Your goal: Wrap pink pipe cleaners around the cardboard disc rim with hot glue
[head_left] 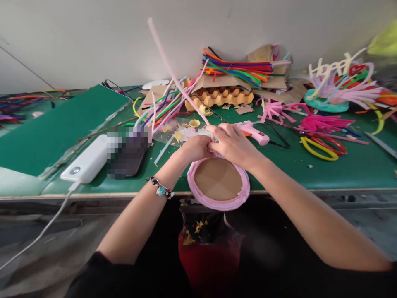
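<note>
A round cardboard disc [217, 180] with a thick rim wrapped in pink pipe cleaner [245, 192] hangs partly over the table's front edge. At its far rim my left hand [197, 148] is closed, fingers pressed against the edge. My right hand [234, 145] meets it there, its fingers pinched around a long light pink pipe cleaner [173, 74] that rises up and to the left. The fingertips of both hands overlap, so the exact contact is partly hidden. Just right of my right hand lies a pink hot glue gun [254, 133].
Behind my hands are an egg carton [220, 98] and bundled coloured pipe cleaners [238, 68]. On the left lie a white power bank [89, 159], a dark phone [132, 161] and a green board [68, 124]. Yellow-and-red-handled scissors [319, 149] and pink pipe-cleaner pieces [324, 123] are on the right.
</note>
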Demonstrator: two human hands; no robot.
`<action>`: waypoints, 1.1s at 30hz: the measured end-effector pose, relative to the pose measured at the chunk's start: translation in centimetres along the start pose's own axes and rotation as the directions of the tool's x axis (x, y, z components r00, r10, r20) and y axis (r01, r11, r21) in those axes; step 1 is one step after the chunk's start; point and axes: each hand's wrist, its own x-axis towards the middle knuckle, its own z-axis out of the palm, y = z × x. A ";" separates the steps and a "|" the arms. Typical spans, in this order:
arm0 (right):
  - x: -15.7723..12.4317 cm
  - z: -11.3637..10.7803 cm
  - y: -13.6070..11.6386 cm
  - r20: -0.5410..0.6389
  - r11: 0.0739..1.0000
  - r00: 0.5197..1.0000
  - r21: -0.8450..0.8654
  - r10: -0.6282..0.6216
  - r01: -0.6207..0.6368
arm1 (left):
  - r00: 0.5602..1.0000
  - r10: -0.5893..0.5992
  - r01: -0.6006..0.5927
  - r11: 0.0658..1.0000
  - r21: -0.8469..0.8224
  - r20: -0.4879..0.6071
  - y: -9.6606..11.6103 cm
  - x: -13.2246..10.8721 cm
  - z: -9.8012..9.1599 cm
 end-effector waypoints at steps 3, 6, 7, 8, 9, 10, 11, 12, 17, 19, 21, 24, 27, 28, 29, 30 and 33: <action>-0.1 0.3 0.1 -0.005 0.998 1.000 0.056 0.006 -0.006 | 1.000 0.017 -0.017 1.000 0.009 0.026 -0.1 0.2 -0.1; -0.2 0.5 0.2 0.030 0.988 0.999 0.145 0.041 -0.045 | 0.998 0.028 -0.028 1.000 -0.011 0.055 -0.4 0.3 -0.1; -0.2 0.5 0.2 0.047 0.981 0.997 0.185 0.057 -0.064 | 0.998 0.028 -0.027 0.999 -0.022 0.055 -0.5 0.3 -0.1; -0.2 0.5 0.3 0.063 0.968 0.995 0.233 0.076 -0.089 | 0.998 0.027 -0.026 0.999 -0.036 0.049 -0.6 0.4 0.0; -0.2 0.4 0.3 0.074 0.948 0.991 0.291 0.110 -0.127 | 0.999 0.027 -0.025 0.998 -0.058 0.040 -0.7 0.4 0.0; -0.1 0.4 0.2 0.081 0.917 0.984 0.358 0.157 -0.175 | 0.999 0.027 -0.024 0.996 -0.085 0.034 -0.7 0.4 0.0; 0.0 0.4 0.2 0.089 0.875 0.975 0.429 0.205 -0.223 | 0.999 0.029 -0.025 0.993 -0.119 0.030 -0.8 0.4 0.1; 0.0 0.3 0.2 0.098 0.828 0.965 0.496 0.244 -0.260 | 0.999 0.035 -0.031 0.987 -0.156 0.029 -0.9 0.4 0.1; 0.1 -0.1 0.3 0.073 0.734 0.983 0.657 0.168 -0.174 | 0.998 0.041 -0.030 0.971 -0.238 0.043 -0.9 0.3 0.0; 0.1 -0.1 0.4 0.028 0.730 0.991 0.673 0.133 -0.117 | 0.999 0.030 -0.020 0.976 -0.218 0.041 -0.8 0.2 -0.2; 0.2 0.0 0.4 0.003 0.716 0.991 0.692 0.134 -0.099 | 1.000 0.015 -0.009 0.981 -0.195 0.026 -0.7 0.1 -0.2; 0.4 0.1 0.4 -0.004 0.704 0.988 0.702 0.152 -0.106 | 1.000 -0.010 0.010 0.984 -0.177 0.000 -0.6 0.0 -0.1; 0.5 0.2 0.7 -0.010 0.698 0.984 0.706 0.177 -0.119 | 1.000 -0.008 0.008 0.980 -0.201 0.004 -0.6 -0.1 -0.1; 0.5 0.2 0.8 -0.013 0.689 0.982 0.714 0.189 -0.124 | 1.000 -0.002 0.004 0.976 -0.217 0.012 -0.6 -0.1 -0.2; 0.4 0.2 0.9 -0.018 0.681 0.980 0.721 0.200 -0.126 | 1.000 0.004 0.001 0.973 -0.231 0.019 -0.6 -0.1 -0.2; 0.4 0.2 1.0 -0.028 0.677 0.977 0.725 0.212 -0.126 | 1.000 0.011 -0.005 0.970 -0.244 0.024 -0.6 -0.2 -0.3; 0.1 0.3 1.2 -0.074 0.700 0.959 0.699 0.272 -0.144 | 0.998 0.046 -0.035 0.961 -0.275 0.034 -0.6 -0.2 -0.3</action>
